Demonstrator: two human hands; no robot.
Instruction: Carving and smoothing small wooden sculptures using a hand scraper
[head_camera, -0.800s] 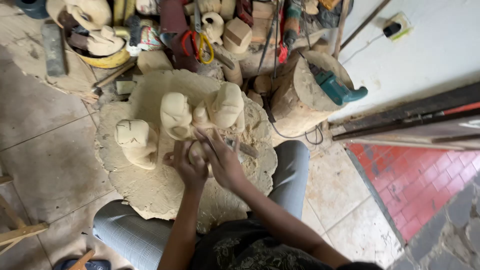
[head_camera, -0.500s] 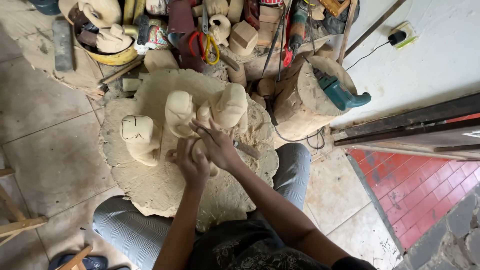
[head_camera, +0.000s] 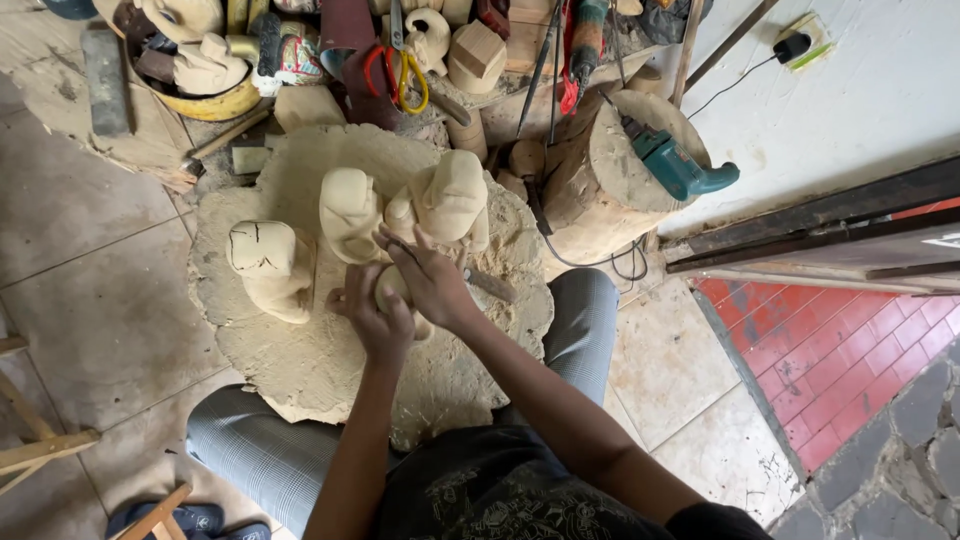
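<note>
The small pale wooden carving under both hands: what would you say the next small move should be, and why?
Probably a short, light stroke with the right hand, while the left hand steadies the small carving. Both hands sit close together on it, atop the dust-covered stump slab, so I cannot tell which tool, if any, is in use.

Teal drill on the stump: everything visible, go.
The drill is a corded power tool with a teal plastic body and dark nose. It lies on its side across the top edge of the pale wood stump, nose toward the tool pile, handle overhanging toward the white wall. No hand touches it.
</note>
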